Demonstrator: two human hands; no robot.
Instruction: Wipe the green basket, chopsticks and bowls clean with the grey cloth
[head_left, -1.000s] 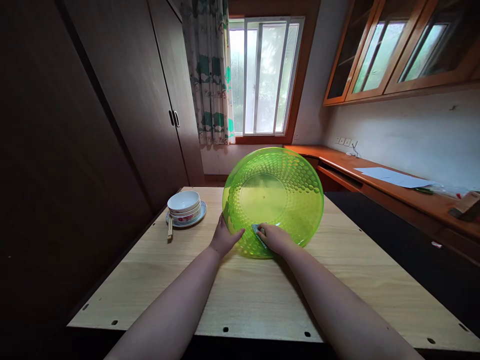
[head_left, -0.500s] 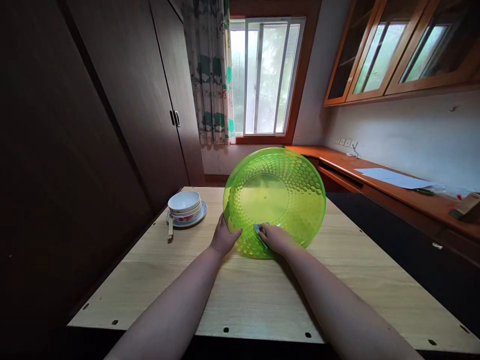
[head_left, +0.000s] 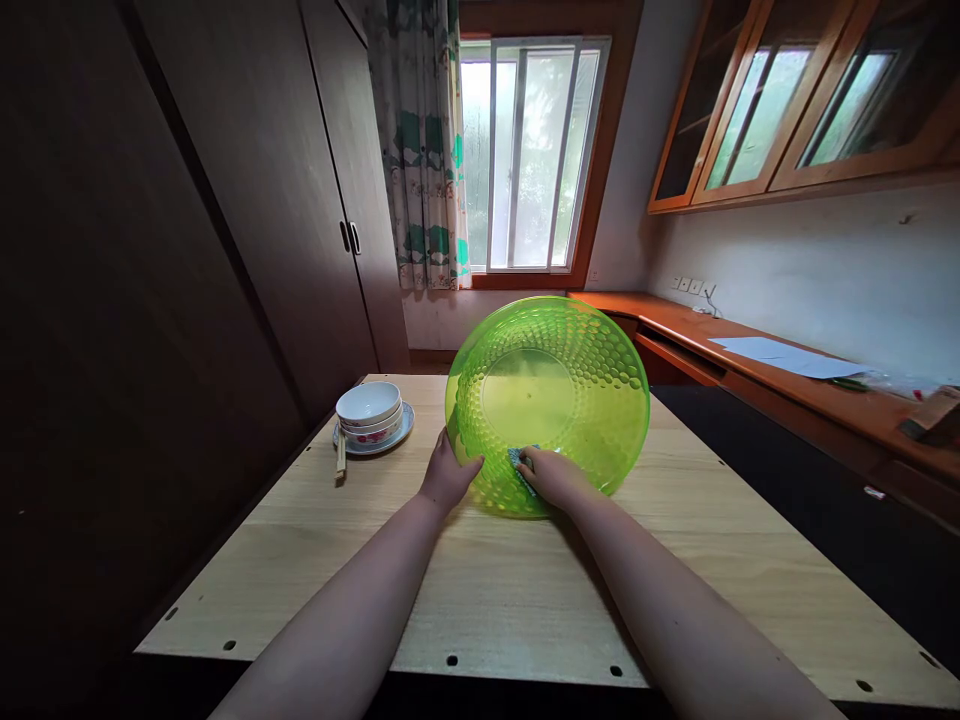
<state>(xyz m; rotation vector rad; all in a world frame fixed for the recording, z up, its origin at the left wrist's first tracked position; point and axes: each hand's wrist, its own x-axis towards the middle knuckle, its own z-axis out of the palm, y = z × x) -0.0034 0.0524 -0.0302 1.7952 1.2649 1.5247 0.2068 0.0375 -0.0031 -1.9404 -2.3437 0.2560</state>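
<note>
A translucent green plastic basin (head_left: 529,395) with a honeycomb-patterned wall is tipped on its side on the wooden table (head_left: 525,590), its inside facing me. My left hand (head_left: 450,472) grips the rim at the lower left, thumb on the inner side and the other fingers behind it. Inside the lower part of the basin, my right hand (head_left: 551,474) is closed on a small grey-blue cloth (head_left: 523,470), which lies against the inner wall. Most of the cloth is covered by the fingers.
Stacked white bowls (head_left: 369,403) stand on a plate (head_left: 407,425) at the table's left, with wooden chopsticks (head_left: 341,455) leaning beside them. A dark wardrobe (head_left: 225,180) borders the left. Paper sheets (head_left: 787,357) lie on the reddish desk (head_left: 660,310) at right.
The basin has shifted very slightly to the left. Both hands keep their holds almost unmoved, and the cloth stays at nearly the same spot.
</note>
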